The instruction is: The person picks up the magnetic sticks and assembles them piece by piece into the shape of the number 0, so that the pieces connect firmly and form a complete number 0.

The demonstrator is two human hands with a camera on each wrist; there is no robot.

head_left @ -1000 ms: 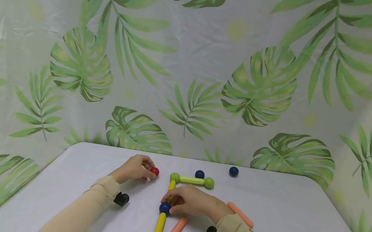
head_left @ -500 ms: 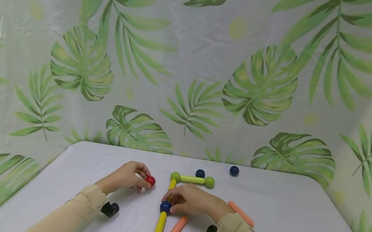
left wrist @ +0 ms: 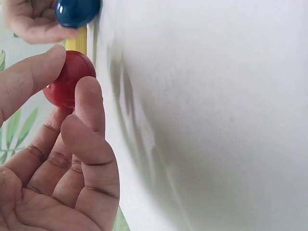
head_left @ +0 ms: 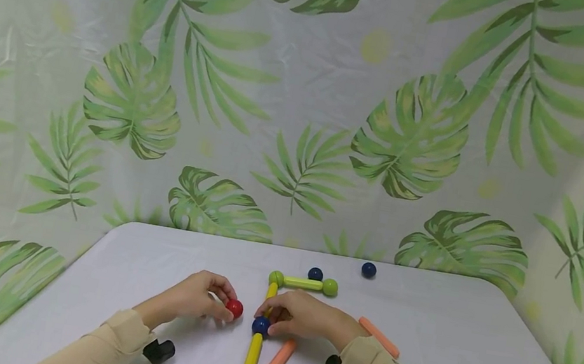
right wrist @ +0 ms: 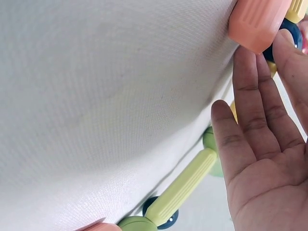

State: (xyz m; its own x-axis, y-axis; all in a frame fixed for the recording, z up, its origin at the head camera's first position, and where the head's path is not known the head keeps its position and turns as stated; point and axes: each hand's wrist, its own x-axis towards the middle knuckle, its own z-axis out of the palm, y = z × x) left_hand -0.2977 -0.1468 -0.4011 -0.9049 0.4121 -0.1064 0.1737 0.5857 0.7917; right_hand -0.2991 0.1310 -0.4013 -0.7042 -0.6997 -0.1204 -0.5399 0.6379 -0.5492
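Observation:
My left hand (head_left: 200,297) pinches a red ball (head_left: 234,308) between thumb and fingertips, just left of the joined pieces; the left wrist view shows the same red ball (left wrist: 72,79) up close. With thumb and fingers my right hand (head_left: 304,314) holds a dark blue ball (head_left: 261,325). A yellow stick (head_left: 250,362) runs from that ball toward the near edge, and another yellow stick (head_left: 272,291), partly hidden by my fingers, leads back to a green ball (head_left: 276,278). An orange stick (head_left: 277,363) lies beside the near yellow one, its far end under the right hand.
A light green stick (head_left: 302,283) joins the corner ball to a second green ball (head_left: 330,287). One blue ball (head_left: 315,273) sits behind it, another blue ball (head_left: 368,270) near the back edge. Another orange stick (head_left: 379,337) lies beyond the right wrist.
My left hand has brought the red ball toward me, from beside the green corner ball to beside the held blue ball. The right hand stays where it was.

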